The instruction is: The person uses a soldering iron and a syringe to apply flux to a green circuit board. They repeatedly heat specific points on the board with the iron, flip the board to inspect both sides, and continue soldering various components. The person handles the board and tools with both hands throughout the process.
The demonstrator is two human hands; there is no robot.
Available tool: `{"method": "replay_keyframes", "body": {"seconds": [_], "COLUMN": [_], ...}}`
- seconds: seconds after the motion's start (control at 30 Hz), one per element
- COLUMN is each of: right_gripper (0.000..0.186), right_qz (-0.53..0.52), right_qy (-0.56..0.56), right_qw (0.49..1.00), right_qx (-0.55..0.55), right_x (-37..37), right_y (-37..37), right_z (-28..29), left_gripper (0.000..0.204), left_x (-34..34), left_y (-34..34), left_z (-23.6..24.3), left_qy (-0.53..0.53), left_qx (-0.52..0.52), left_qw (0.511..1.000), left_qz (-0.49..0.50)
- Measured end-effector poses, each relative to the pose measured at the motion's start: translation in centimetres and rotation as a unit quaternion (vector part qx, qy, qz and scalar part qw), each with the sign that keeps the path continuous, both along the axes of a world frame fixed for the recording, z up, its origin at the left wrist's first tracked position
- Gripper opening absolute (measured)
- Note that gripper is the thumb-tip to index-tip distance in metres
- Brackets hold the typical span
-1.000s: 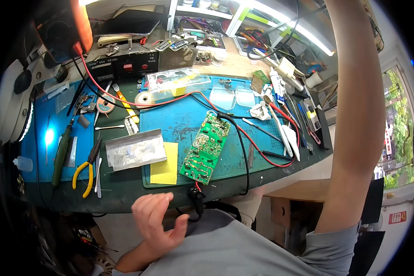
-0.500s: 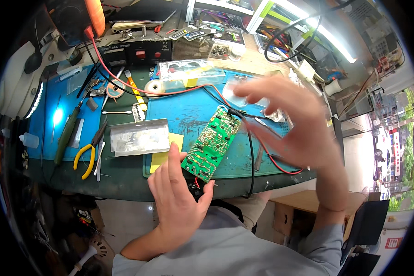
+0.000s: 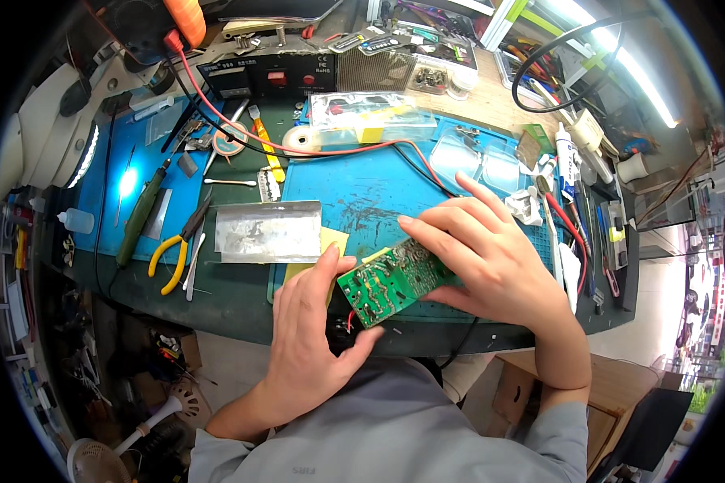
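A green circuit board (image 3: 391, 282) is held low over the near edge of the bench, solder side up. My right hand (image 3: 491, 262) grips its right end, fingers over the top and thumb below, covering that end. At the left end, my left hand (image 3: 306, 322) holds the board by its edges, fingertips at the upper corner and thumb at the lower. A short red wire (image 3: 350, 321) and a dark part show between the board and my left palm. Just beyond my left fingers lies a grey metal tray (image 3: 267, 233) over a yellow paper (image 3: 334, 237).
A blue mat (image 3: 338, 189) covers the bench. Yellow-handled pliers (image 3: 169, 258), a green-handled tool (image 3: 141, 217) and cotton swabs (image 3: 229, 182) lie left. Red and black leads (image 3: 354, 150) cross the mat. A clear box (image 3: 370, 121) stands behind; a white tube (image 3: 566, 157) lies right.
My right hand has come down from the right and taken hold of the board. The board has turned flatter, its far end swinging right and nearer. My left hand stays at its near end.
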State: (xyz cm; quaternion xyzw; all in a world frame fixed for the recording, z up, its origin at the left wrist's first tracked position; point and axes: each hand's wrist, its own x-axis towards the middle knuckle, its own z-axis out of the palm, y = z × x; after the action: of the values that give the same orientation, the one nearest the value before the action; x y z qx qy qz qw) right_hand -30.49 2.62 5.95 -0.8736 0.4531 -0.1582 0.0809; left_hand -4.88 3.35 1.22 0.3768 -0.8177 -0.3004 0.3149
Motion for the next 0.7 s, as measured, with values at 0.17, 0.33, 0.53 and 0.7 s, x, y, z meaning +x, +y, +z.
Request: {"method": "replay_keyframes", "body": {"seconds": [0.17,0.33,0.53,0.7], "right_gripper": [0.067,0.063,0.064,0.065], "right_qz": [-0.003,0.014,0.028,0.035], "right_qy": [-0.032,-0.105,-0.134,-0.141], "right_qw": [0.999,0.993,0.989,0.989], "right_qx": [0.015,-0.044,-0.052,-0.037], "right_x": [-0.4,-0.4,-0.4,-0.4], "right_y": [0.3,0.0,-0.2,-0.2], "right_z": [0.3,-0.3,-1.0,-1.1], "left_gripper": [0.076,0.03,0.028,0.034], "left_x": [1.1,2.2,1.9,1.7], "left_y": [-0.5,-1.5,-2.6,-2.6], "left_z": [-0.9,-0.7,0.7,0.9], "left_qy": [0.168,0.216,0.21,0.232], "left_qx": [0.101,0.248,0.38,0.428], "left_qw": [0.981,0.944,0.899,0.871], "left_qz": [-0.016,-0.013,-0.06,-0.073]}}
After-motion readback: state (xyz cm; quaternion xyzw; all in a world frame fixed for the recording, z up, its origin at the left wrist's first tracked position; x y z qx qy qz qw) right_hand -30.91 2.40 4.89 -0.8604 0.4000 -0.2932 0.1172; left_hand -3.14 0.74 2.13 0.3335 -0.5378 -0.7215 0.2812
